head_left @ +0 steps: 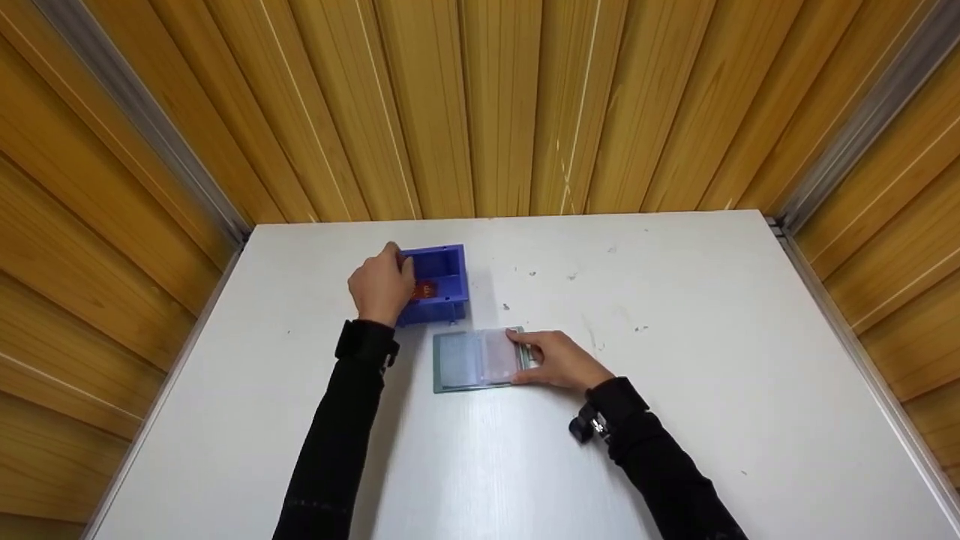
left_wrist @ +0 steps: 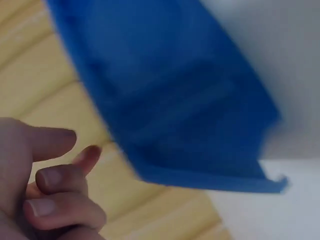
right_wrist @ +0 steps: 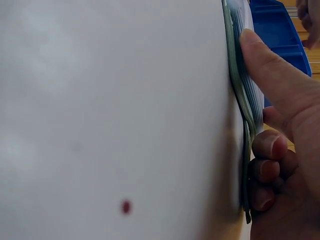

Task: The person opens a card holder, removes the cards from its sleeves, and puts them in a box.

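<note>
A blue-purple plastic bin (head_left: 454, 311) stands on the table, with a small red, patterned item (head_left: 425, 290) inside. My left hand (head_left: 380, 285) is at the bin's left side, overlapping its rim in the head view. In the left wrist view its fingers are loosely bent, thumb and index apart, with nothing between them. Just in front of the bin lies an opened card holder (head_left: 459, 360) with clear plastic pages and a green cover. My right hand (head_left: 559, 361) grips its right edge, the thumb (right_wrist: 265, 60) lying along the pages and the other fingers bent at the cover.
The white table (head_left: 675, 300) has scattered dark marks. Wood-patterned panels (head_left: 495, 112) rise behind it and at both sides, with grey metal strips (head_left: 862, 120) at the corners. A black wrist camera (head_left: 589, 424) is strapped to the right wrist.
</note>
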The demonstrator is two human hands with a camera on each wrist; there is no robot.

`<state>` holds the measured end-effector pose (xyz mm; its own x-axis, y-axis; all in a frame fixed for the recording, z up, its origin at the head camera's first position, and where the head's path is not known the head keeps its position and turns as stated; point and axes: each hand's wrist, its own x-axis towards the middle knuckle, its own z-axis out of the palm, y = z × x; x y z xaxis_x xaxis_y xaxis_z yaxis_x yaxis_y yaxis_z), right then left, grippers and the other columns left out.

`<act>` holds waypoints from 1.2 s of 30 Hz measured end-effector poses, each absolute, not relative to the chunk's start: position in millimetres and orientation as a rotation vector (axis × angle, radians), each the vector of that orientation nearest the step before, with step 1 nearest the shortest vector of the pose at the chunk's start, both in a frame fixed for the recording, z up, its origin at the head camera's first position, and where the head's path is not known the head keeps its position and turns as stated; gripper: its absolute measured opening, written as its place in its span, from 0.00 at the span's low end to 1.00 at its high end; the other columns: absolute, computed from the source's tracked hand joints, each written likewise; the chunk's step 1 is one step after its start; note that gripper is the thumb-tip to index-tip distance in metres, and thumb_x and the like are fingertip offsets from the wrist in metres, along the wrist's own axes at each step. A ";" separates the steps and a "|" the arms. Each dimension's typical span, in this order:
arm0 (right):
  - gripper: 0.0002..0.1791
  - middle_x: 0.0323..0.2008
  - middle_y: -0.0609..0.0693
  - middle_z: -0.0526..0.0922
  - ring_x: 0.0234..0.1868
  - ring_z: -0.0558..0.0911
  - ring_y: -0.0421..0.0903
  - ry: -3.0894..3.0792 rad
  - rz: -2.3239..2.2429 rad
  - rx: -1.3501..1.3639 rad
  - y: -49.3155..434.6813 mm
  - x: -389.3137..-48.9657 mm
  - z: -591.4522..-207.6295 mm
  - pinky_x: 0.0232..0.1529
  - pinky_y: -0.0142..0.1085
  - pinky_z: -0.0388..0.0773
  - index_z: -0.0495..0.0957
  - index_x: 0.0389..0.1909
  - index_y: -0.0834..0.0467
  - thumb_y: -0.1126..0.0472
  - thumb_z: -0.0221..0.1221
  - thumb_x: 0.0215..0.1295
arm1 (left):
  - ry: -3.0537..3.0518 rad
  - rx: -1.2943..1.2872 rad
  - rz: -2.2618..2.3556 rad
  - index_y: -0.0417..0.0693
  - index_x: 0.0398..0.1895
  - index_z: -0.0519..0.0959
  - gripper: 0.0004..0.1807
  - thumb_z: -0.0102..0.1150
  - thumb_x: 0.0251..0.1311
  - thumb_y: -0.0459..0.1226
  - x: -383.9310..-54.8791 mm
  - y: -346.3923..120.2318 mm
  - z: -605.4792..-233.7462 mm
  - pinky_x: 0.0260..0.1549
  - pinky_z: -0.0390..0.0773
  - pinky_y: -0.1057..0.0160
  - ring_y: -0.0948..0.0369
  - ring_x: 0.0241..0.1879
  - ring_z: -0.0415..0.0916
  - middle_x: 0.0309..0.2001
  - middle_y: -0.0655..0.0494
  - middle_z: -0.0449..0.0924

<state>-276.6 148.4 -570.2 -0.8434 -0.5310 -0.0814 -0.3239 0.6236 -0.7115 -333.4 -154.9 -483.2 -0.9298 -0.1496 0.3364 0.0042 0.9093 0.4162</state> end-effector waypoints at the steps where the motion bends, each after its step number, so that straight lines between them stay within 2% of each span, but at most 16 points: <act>1: 0.46 0.28 0.42 0.65 0.30 0.65 0.39 2.569 -1.047 -0.702 148.5 -276.7 -570.3 0.32 0.30 0.61 0.69 0.75 0.51 0.48 0.77 0.55 | -2.673 0.056 -0.587 0.46 0.35 0.81 0.11 0.60 0.71 0.44 -328.1 -148.6 -479.1 0.28 0.78 0.46 0.47 0.27 0.83 0.27 0.45 0.85; 3: 0.46 0.29 0.43 0.65 0.31 0.65 0.39 2.573 -1.050 -0.718 149.0 -277.2 -570.5 0.33 0.30 0.61 0.69 0.75 0.52 0.48 0.77 0.56 | -2.625 -0.063 -0.582 0.47 0.36 0.81 0.10 0.61 0.71 0.44 -314.2 -136.0 -473.5 0.23 0.75 0.50 0.51 0.23 0.80 0.24 0.49 0.83; 6: 0.46 0.34 0.44 0.72 0.33 0.67 0.40 2.580 -1.060 -0.744 150.7 -278.3 -570.2 0.37 0.31 0.64 0.69 0.74 0.53 0.48 0.77 0.56 | -2.595 -0.250 -0.531 0.50 0.37 0.82 0.08 0.64 0.68 0.44 -289.2 -118.7 -477.4 0.17 0.71 0.54 0.56 0.17 0.74 0.18 0.53 0.79; 7: 0.46 0.37 0.45 0.75 0.34 0.68 0.40 2.583 -1.060 -0.740 151.3 -278.8 -570.1 0.38 0.31 0.65 0.69 0.74 0.53 0.47 0.77 0.55 | -2.605 -0.313 -0.520 0.51 0.37 0.82 0.07 0.65 0.67 0.44 -281.0 -113.9 -481.0 0.16 0.69 0.56 0.58 0.17 0.73 0.18 0.55 0.79; 9: 0.46 0.35 0.50 0.76 0.32 0.68 0.40 2.587 -1.060 -0.747 152.4 -279.8 -569.8 0.36 0.31 0.65 0.69 0.74 0.53 0.47 0.77 0.56 | -2.645 -0.435 -0.516 0.52 0.38 0.83 0.06 0.67 0.65 0.43 -266.6 -106.5 -491.9 0.16 0.68 0.59 0.60 0.17 0.73 0.19 0.57 0.79; 11: 0.46 0.42 0.52 0.81 0.34 0.69 0.40 2.597 -1.062 -0.753 152.7 -280.5 -569.6 0.38 0.31 0.67 0.70 0.74 0.54 0.47 0.77 0.55 | -2.698 -0.534 -0.529 0.51 0.38 0.84 0.06 0.69 0.63 0.42 -255.1 -102.0 -504.6 0.19 0.71 0.58 0.59 0.20 0.75 0.22 0.56 0.81; 12: 0.46 0.41 0.52 0.81 0.34 0.69 0.40 2.598 -1.061 -0.751 152.5 -280.9 -569.8 0.37 0.31 0.66 0.70 0.74 0.53 0.47 0.77 0.55 | -2.732 -0.576 -0.543 0.50 0.39 0.84 0.07 0.70 0.62 0.42 -250.7 -101.2 -510.5 0.20 0.71 0.58 0.59 0.21 0.77 0.24 0.56 0.83; 14: 0.45 0.33 0.51 0.76 0.31 0.67 0.39 2.593 -1.060 -0.748 152.0 -281.7 -570.3 0.34 0.30 0.64 0.70 0.74 0.53 0.47 0.76 0.56 | -2.789 -0.637 -0.561 0.49 0.40 0.84 0.08 0.71 0.61 0.40 -244.0 -101.1 -522.0 0.24 0.75 0.59 0.59 0.25 0.79 0.29 0.55 0.83; 16: 0.45 0.31 0.46 0.73 0.30 0.66 0.38 2.585 -1.062 -0.746 151.3 -282.3 -570.5 0.33 0.29 0.63 0.70 0.74 0.53 0.47 0.76 0.56 | -2.834 -0.666 -0.542 0.47 0.41 0.85 0.09 0.72 0.59 0.37 -239.1 -101.7 -531.7 0.28 0.78 0.57 0.58 0.29 0.81 0.32 0.54 0.84; 18: 0.45 0.26 0.45 0.65 0.28 0.64 0.39 2.572 -1.067 -0.743 151.2 -282.8 -570.8 0.30 0.30 0.61 0.70 0.73 0.52 0.48 0.77 0.56 | -2.865 -0.677 -0.504 0.47 0.42 0.86 0.10 0.73 0.57 0.35 -236.5 -102.4 -539.4 0.32 0.81 0.55 0.56 0.33 0.82 0.35 0.53 0.84; 20: 0.44 0.26 0.45 0.64 0.28 0.64 0.38 2.569 -1.078 -0.741 151.1 -282.6 -570.9 0.29 0.29 0.60 0.71 0.73 0.51 0.49 0.77 0.55 | -2.887 -0.678 -0.481 0.46 0.43 0.86 0.11 0.73 0.56 0.34 -235.2 -102.8 -544.9 0.35 0.83 0.54 0.55 0.36 0.83 0.37 0.53 0.85; 24: 0.38 0.26 0.45 0.69 0.28 0.66 0.38 2.581 -1.091 -0.743 149.7 -280.0 -571.6 0.30 0.29 0.62 0.78 0.67 0.50 0.52 0.78 0.54 | -2.899 -0.667 -0.464 0.46 0.42 0.87 0.11 0.75 0.55 0.34 -234.1 -103.7 -550.6 0.38 0.83 0.54 0.54 0.39 0.85 0.39 0.52 0.87; 28: 0.25 0.30 0.44 0.79 0.30 0.70 0.37 2.640 -1.068 -0.790 144.0 -274.4 -568.9 0.32 0.30 0.66 0.88 0.53 0.50 0.53 0.79 0.52 | -2.902 -0.650 -0.470 0.46 0.42 0.87 0.11 0.76 0.55 0.34 -231.6 -105.3 -553.4 0.39 0.83 0.54 0.55 0.38 0.85 0.38 0.53 0.88; 32: 0.15 0.32 0.43 0.83 0.31 0.72 0.35 2.687 -1.047 -0.881 135.8 -272.0 -562.0 0.35 0.30 0.68 0.92 0.40 0.51 0.52 0.79 0.51 | -2.890 -0.617 -0.509 0.46 0.44 0.85 0.15 0.76 0.54 0.34 -230.1 -106.7 -555.5 0.37 0.82 0.54 0.54 0.37 0.84 0.36 0.53 0.88; 34: 0.14 0.31 0.43 0.83 0.31 0.73 0.35 2.652 -1.083 -0.911 132.5 -271.5 -558.8 0.35 0.29 0.69 0.91 0.39 0.52 0.51 0.78 0.53 | -2.877 -0.602 -0.521 0.46 0.47 0.83 0.15 0.74 0.57 0.34 -230.3 -107.4 -556.4 0.34 0.81 0.52 0.53 0.34 0.83 0.33 0.51 0.86; 36: 0.15 0.30 0.43 0.82 0.30 0.72 0.35 2.582 -1.149 -0.916 129.4 -270.5 -556.4 0.33 0.29 0.68 0.91 0.42 0.53 0.50 0.76 0.57 | -2.866 -0.577 -0.569 0.44 0.52 0.80 0.14 0.68 0.64 0.35 -230.9 -108.4 -556.7 0.32 0.80 0.50 0.51 0.31 0.83 0.29 0.49 0.84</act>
<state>-270.5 129.4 -556.4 -0.7966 -0.5979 0.0891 -0.4663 0.5140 -0.7200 -230.9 -108.4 -556.7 -0.9122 0.3393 0.2296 0.4013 0.8529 0.3338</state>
